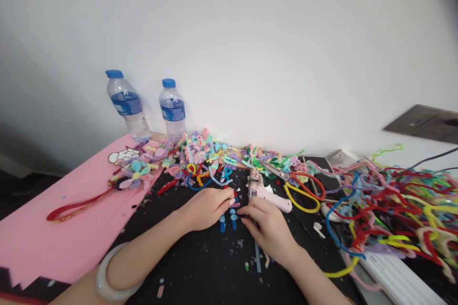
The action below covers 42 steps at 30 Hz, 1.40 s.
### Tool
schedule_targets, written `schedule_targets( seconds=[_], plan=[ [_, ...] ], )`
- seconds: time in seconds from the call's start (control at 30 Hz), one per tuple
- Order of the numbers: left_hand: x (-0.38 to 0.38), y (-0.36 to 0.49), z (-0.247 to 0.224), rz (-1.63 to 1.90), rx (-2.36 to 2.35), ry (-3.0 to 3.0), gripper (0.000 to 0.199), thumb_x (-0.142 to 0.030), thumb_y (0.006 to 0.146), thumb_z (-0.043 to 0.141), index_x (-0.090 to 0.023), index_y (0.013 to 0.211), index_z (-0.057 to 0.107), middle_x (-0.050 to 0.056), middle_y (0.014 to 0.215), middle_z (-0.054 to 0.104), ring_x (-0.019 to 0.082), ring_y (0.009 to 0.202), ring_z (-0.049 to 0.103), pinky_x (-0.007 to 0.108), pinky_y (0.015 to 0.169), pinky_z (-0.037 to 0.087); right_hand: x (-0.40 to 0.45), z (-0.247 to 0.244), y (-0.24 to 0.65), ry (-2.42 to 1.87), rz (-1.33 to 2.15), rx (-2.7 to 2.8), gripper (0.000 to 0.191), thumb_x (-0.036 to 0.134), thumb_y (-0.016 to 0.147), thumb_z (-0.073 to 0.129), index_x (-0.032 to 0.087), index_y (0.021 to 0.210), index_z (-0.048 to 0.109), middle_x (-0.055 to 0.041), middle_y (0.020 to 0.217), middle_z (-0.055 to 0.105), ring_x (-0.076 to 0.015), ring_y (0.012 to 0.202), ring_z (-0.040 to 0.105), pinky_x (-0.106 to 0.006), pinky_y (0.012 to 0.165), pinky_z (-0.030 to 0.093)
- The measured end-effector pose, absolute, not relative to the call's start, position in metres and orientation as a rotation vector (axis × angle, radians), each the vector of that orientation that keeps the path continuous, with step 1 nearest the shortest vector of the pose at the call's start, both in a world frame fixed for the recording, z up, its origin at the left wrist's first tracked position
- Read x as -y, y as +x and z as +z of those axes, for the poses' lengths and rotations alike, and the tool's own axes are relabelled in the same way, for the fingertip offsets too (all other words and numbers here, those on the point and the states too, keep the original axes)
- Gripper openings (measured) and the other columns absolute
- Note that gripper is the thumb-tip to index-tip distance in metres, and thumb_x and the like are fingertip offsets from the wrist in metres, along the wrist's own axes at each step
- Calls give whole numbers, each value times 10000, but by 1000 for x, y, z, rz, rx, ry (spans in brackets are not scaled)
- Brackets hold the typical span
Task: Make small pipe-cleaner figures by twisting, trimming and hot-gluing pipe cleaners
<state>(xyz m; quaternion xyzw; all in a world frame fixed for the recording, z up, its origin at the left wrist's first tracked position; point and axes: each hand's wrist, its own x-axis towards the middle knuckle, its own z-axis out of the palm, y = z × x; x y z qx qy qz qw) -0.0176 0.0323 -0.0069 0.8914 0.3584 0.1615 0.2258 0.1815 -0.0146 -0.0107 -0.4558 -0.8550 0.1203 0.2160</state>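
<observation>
My left hand [209, 209] is closed in a pinch over a small cluster of pipe cleaner pieces on the black table. Its fingertips cover part of the cluster, so what they grip is hidden. Red and purple bits show beside the fingers, and two short blue pipe cleaner pieces [234, 219] stick out below. From the right, my right hand [268, 224] comes close to those blue pieces, thumb and forefinger bent toward each other. Anything between them is too small to make out. Just behind this hand lies a pale pink glue gun [275, 198].
Scissors [302, 190] with orange and yellow handles lie beyond the glue gun. Pipe cleaners [386, 209] tangle at the right, near a white earbud [318, 229]. Pink paper [71, 205] covers the left side. Two water bottles [172, 109] [127, 105] stand by the wall.
</observation>
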Motion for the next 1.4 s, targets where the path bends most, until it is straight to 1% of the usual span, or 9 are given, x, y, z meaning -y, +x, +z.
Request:
schedule_targets(
  seconds=[0.2,0.5,0.67,0.9,1.13,1.27,1.4],
  plan=[
    [-33,-17,-8,454,-978,2427,221,-243,936,294,-204,789,454,-12,704,557,146,626,538,225,582,333,16,-11,179,-1196,316,2372,183,180,897,438,207,926,616,-36,794,555,-162,741,519,-276,661,401],
    [-33,-17,-7,449,-981,2405,217,-243,931,298,-201,784,452,-8,696,553,147,619,531,226,579,337,16,-12,175,-1221,254,2464,224,208,915,403,206,896,627,-29,771,532,-154,716,507,-265,626,402],
    [-33,-17,-7,443,-983,2399,213,-239,931,296,-203,782,445,-8,702,557,147,623,535,226,585,340,17,-12,174,-1234,274,2477,239,229,920,388,217,899,626,-30,775,535,-164,714,508,-274,622,405],
    [-33,-17,-8,449,-987,2402,220,-237,928,296,-200,786,460,-5,701,554,149,624,532,228,586,338,16,-12,174,-1222,298,2464,258,221,922,382,210,886,638,-27,752,536,-154,702,509,-258,621,407],
    [-33,-17,-8,449,-969,2400,209,-225,928,299,-201,793,458,-8,710,553,148,638,539,228,597,345,15,-9,173,-1227,291,2473,246,207,916,396,210,884,640,-24,749,535,-145,694,518,-237,608,408],
    [-33,-16,-8,454,-977,2384,219,-231,929,293,-198,793,462,-5,709,555,150,637,536,233,600,349,17,-8,173,-1230,328,2472,233,190,909,401,212,897,632,-28,772,545,-152,717,528,-250,627,418],
    [-33,-16,-7,462,-972,2359,226,-248,930,289,-198,791,460,-3,709,555,150,635,526,236,605,351,20,-5,177,-1186,341,2334,180,180,878,440,202,970,594,-38,804,566,-161,737,539,-269,657,433]
  ],
)
